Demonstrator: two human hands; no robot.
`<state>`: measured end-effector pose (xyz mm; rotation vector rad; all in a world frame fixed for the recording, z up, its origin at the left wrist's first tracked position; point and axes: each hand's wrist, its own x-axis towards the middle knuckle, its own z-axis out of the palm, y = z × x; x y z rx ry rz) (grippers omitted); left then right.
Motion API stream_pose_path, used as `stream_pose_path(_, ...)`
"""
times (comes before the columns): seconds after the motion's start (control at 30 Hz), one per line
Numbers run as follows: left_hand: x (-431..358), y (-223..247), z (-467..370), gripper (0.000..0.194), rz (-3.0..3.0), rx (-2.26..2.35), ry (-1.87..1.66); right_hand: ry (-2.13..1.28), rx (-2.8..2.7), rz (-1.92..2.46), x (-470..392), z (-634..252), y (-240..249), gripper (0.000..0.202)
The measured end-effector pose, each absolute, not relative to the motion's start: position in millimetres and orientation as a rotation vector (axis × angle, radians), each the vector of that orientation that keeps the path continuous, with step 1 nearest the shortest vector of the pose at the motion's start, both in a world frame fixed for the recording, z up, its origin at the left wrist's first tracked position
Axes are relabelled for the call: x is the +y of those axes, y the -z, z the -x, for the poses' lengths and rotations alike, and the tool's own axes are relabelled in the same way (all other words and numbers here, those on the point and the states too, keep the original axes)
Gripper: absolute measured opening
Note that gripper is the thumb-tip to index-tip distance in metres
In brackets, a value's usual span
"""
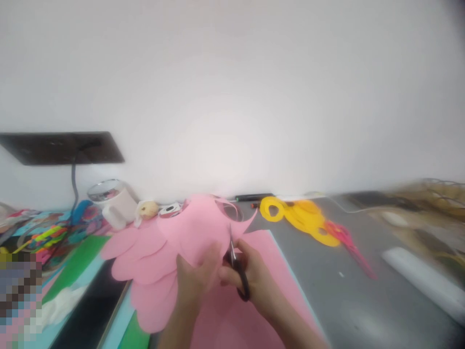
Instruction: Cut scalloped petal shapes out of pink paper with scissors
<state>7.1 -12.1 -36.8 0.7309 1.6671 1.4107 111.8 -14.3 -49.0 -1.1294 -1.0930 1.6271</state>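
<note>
Black-handled scissors (238, 271) are in my right hand (250, 271), fingers closed round the handles. Their blades point up and away from me, at the right edge of a pink paper sheet (192, 223). My left hand (199, 274) grips that sheet by its near edge, close beside the blades. A curved pink strip (247, 223) hangs off the sheet's right side. Overlapping pink rounded paper pieces (148, 266) lie to the left of my left hand. Under both hands lies a larger flat pink sheet (236, 320).
Yellow paper cut-outs (305, 218) and pink scissors (352, 247) lie on the grey table (327, 281) at right. A white roll (425, 281) lies farther right. A white mug (118, 208) stands at the back left, near green sheets (80, 266) and a black panel (92, 305).
</note>
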Motion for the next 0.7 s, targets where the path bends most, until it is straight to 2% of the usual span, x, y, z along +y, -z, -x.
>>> stream_pose_path(0.37,-6,67,3,0.025,-0.737,1.69,-1.482,-1.663,-1.062,1.107,-15,-106,57,0.042)
stream_pose_path(0.5,-9,57,-3,0.038,-0.749,1.605,-1.465,-1.685,-1.071,1.092,-17,-103,59,0.044)
stream_pose_path(0.7,-13,41,-12,0.023,-0.749,1.464,-1.58,-1.63,-1.142,1.053,-14,-110,60,0.043)
